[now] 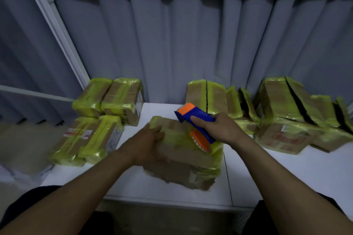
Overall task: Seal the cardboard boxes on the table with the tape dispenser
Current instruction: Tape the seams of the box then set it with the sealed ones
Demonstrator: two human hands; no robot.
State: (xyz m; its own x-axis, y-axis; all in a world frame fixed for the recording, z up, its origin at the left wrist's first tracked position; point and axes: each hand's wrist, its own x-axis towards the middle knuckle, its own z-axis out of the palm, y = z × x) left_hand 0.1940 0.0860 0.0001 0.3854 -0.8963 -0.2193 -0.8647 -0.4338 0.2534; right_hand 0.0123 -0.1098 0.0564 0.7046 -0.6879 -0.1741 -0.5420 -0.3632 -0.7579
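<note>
Grips blue/orange tape dispenser w/ right hand, roller end touching top of cardboard box at front-centre of table, presses left hand flat, fingers straight, on box's left top edge, w/ taped boxes stacked L & R behind.

left hand rests on box | right hand grips tape dispenser

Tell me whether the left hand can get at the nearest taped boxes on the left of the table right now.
Probably yes. The left hand lies flat on the middle box, holding nothing, and the left boxes sit just beside it across a strip of table, with nothing between.
</note>
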